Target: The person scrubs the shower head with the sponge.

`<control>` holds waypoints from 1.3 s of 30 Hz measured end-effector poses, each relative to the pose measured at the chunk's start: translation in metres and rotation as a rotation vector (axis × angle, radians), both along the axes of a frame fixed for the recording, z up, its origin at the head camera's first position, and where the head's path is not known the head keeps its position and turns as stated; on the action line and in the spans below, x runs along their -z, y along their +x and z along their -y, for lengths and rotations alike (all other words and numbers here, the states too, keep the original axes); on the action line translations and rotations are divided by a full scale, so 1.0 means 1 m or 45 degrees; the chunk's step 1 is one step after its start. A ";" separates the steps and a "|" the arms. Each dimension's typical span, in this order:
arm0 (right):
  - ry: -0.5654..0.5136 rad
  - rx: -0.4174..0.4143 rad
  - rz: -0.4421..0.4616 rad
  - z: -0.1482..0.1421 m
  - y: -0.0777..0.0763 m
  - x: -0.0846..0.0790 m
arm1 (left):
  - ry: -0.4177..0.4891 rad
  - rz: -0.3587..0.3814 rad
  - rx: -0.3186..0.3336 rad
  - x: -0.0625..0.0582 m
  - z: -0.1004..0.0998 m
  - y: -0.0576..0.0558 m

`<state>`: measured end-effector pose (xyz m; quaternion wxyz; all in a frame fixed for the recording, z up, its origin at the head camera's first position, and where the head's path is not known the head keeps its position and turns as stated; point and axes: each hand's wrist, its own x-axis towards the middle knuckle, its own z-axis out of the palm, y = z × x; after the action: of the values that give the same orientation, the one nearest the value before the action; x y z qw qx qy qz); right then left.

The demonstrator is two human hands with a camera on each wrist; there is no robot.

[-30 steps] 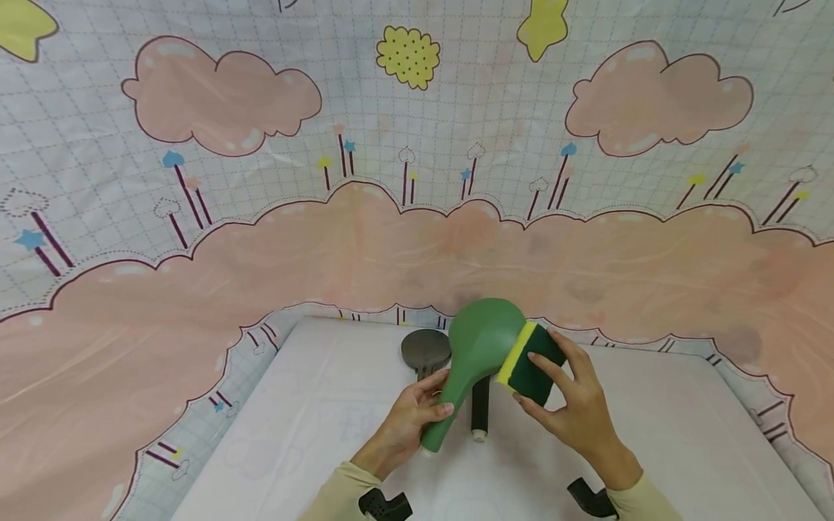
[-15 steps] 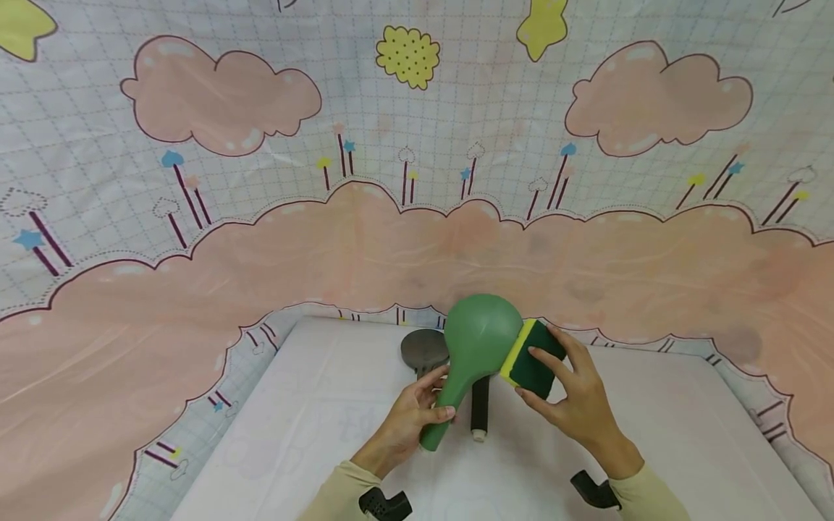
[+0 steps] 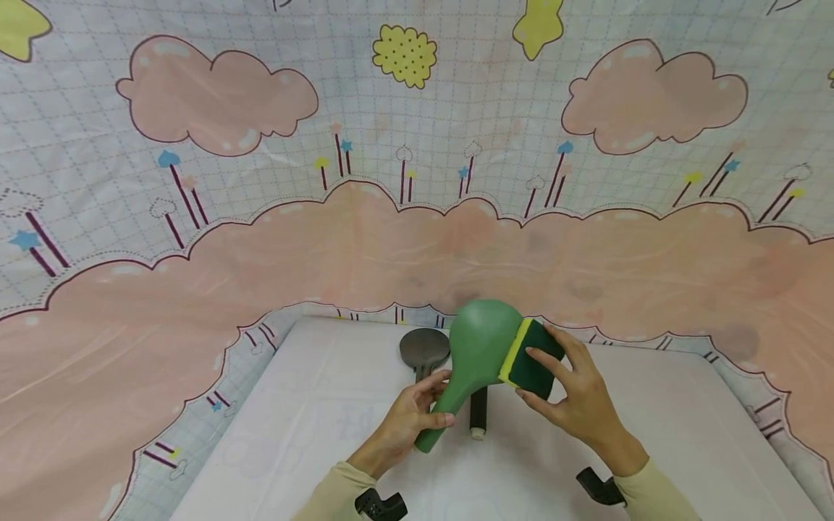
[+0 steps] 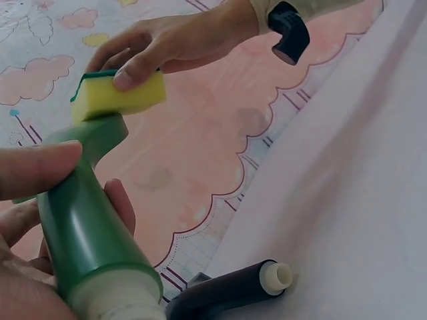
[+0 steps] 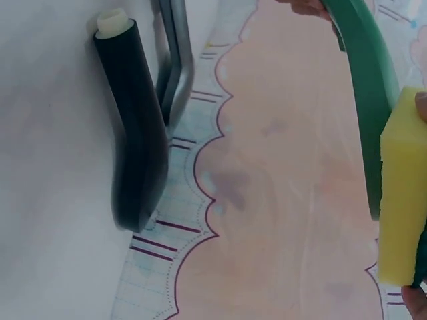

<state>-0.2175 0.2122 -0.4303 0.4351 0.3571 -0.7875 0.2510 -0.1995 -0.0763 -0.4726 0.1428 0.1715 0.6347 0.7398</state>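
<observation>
My left hand [image 3: 402, 418] grips the handle of a green shower head [image 3: 485, 336], raised over the table with its round head tilted away from me. Its white threaded end shows near the camera in the left wrist view. My right hand [image 3: 583, 394] pinches a sponge [image 3: 536, 359], yellow foam with a dark green scouring side. The yellow foam [image 5: 402, 193] lies against the edge of the green head in the right wrist view. Thumb and fingertips hold the sponge by its edges.
A grey shower head [image 3: 424, 349] lies on the white table [image 3: 313, 405] behind my left hand. Beside it is a black shower head handle [image 3: 478, 416] with a white end, partly hidden by the green one. A patterned cloth [image 3: 417, 253] rises behind the table.
The sponge has shifted slightly along the green head's right edge, and the green shower head has tilted a little back and forth. Both hands keep their hold.
</observation>
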 end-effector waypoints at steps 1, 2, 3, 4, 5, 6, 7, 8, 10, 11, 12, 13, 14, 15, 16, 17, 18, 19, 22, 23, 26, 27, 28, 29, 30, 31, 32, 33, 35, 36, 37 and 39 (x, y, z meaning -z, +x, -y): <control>-0.006 -0.001 0.006 -0.001 -0.001 0.000 | -0.012 -0.005 0.001 0.000 0.000 0.001; -0.009 0.004 0.013 -0.002 -0.001 0.000 | -0.024 -0.011 0.003 0.000 0.001 0.001; -0.011 0.011 0.028 -0.003 -0.002 0.000 | -0.037 -0.017 0.002 0.001 0.001 0.002; -0.011 0.025 0.049 -0.005 -0.002 0.000 | -0.049 -0.024 0.002 0.001 0.001 0.002; -0.010 0.043 0.075 -0.006 -0.002 0.000 | -0.058 -0.029 0.002 0.001 0.002 0.002; -0.009 0.066 0.105 -0.007 -0.002 0.001 | -0.068 -0.036 0.001 0.002 0.002 0.003; -0.004 0.093 0.134 -0.008 -0.002 0.001 | -0.076 -0.043 0.003 0.002 0.002 0.003; 0.002 0.117 0.161 -0.009 -0.002 0.001 | -0.080 -0.045 0.005 0.002 0.002 0.003; 0.012 0.151 0.202 -0.010 -0.001 0.002 | -0.083 -0.054 0.008 0.002 0.003 0.003; 0.013 0.153 0.211 -0.010 -0.001 0.002 | -0.082 -0.056 0.008 0.002 0.003 0.003; 0.016 0.151 0.214 -0.010 0.000 0.002 | -0.081 -0.057 0.009 0.001 0.003 0.003; 0.016 0.137 0.210 -0.009 0.000 0.003 | -0.079 -0.061 0.007 0.001 0.002 0.003; 0.013 0.120 0.201 -0.008 0.000 0.003 | -0.079 -0.064 0.004 0.000 0.002 0.003; 0.007 0.098 0.188 -0.007 0.001 0.004 | -0.084 -0.068 0.002 0.000 0.001 0.003; 0.001 0.079 0.180 -0.006 0.001 0.004 | -0.086 -0.070 -0.001 0.000 0.000 0.002; -0.006 0.060 0.159 -0.005 0.001 0.004 | -0.088 -0.070 -0.004 0.000 0.000 0.002; -0.010 0.048 0.144 -0.005 0.001 0.004 | -0.090 -0.070 -0.008 -0.001 -0.001 0.002; -0.014 0.036 0.130 -0.004 0.001 0.004 | -0.096 -0.072 -0.012 -0.001 -0.002 0.001; -0.020 0.032 0.097 -0.003 0.001 0.002 | -0.101 -0.068 -0.019 0.000 -0.002 0.001; -0.020 0.036 0.090 -0.004 0.000 0.002 | -0.103 -0.067 -0.019 0.000 -0.002 0.001; -0.020 0.069 0.106 -0.007 -0.001 0.000 | -0.102 -0.075 -0.004 0.002 0.000 0.002; -0.022 0.079 0.123 -0.009 -0.002 -0.001 | -0.103 -0.081 0.002 0.002 0.001 0.002; -0.023 0.091 0.139 -0.010 -0.003 -0.001 | -0.107 -0.086 0.006 0.003 0.001 0.003; -0.024 0.101 0.150 -0.011 -0.004 -0.001 | -0.111 -0.099 0.011 0.003 0.002 0.003; -0.023 0.110 0.165 -0.013 -0.004 -0.002 | -0.119 -0.112 0.012 0.004 0.002 0.003; -0.022 0.118 0.179 -0.013 -0.005 -0.002 | -0.130 -0.123 0.008 0.004 0.002 0.003; -0.021 0.123 0.197 -0.014 -0.005 -0.002 | -0.137 -0.136 0.008 0.005 0.003 0.003; -0.017 0.132 0.216 -0.015 -0.005 -0.002 | -0.146 -0.148 0.004 0.005 0.003 0.003; -0.011 0.149 0.240 -0.015 -0.004 -0.002 | -0.156 -0.170 -0.002 0.006 0.003 0.004; -0.008 0.158 0.252 -0.015 -0.003 -0.002 | -0.160 -0.175 -0.005 0.006 0.004 0.004; -0.004 0.161 0.254 -0.014 -0.002 -0.002 | -0.163 -0.179 -0.007 0.006 0.004 0.004; 0.005 0.148 0.249 -0.012 -0.001 -0.001 | -0.170 -0.188 -0.014 0.006 0.004 0.003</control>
<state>-0.2185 0.2246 -0.4294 0.3693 0.2854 -0.8461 0.2574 -0.1960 -0.0805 -0.4786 0.1029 0.2121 0.6925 0.6819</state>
